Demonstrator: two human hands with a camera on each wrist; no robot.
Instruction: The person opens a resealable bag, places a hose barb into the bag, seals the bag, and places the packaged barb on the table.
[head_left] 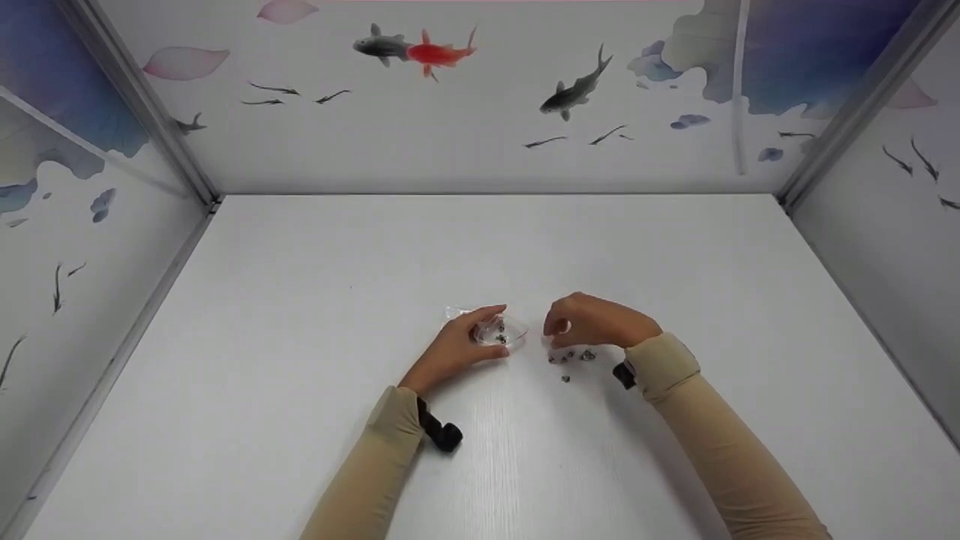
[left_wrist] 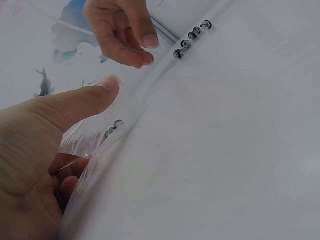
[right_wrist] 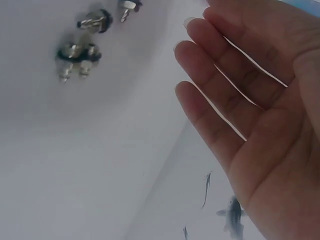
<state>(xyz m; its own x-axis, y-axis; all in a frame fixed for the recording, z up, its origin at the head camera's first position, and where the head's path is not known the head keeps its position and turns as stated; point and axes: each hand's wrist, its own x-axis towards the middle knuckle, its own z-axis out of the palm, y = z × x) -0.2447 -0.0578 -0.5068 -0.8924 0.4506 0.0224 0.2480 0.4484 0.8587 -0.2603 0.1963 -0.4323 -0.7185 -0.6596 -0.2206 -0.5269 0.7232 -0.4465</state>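
My left hand (head_left: 454, 346) holds a clear plastic bag (left_wrist: 90, 135) between thumb and fingers, its mouth spread towards the right. Inside the bag lie a few small metal fittings (left_wrist: 114, 129) with dark rings. To the right of the bag, my right hand (head_left: 598, 321) hovers over the table with its fingers relaxed; nothing shows between them in the left wrist view. Several loose metal fittings (head_left: 587, 355) lie just below this hand. Up close in the right wrist view, these barbed fittings (right_wrist: 77, 54) have hex bodies and dark rings.
A white table (head_left: 480, 247) spreads under both hands. Printed wall panels (head_left: 480, 135) with fish pictures enclose its back and sides. Black wrist straps (head_left: 442, 435) sit on the sleeves.
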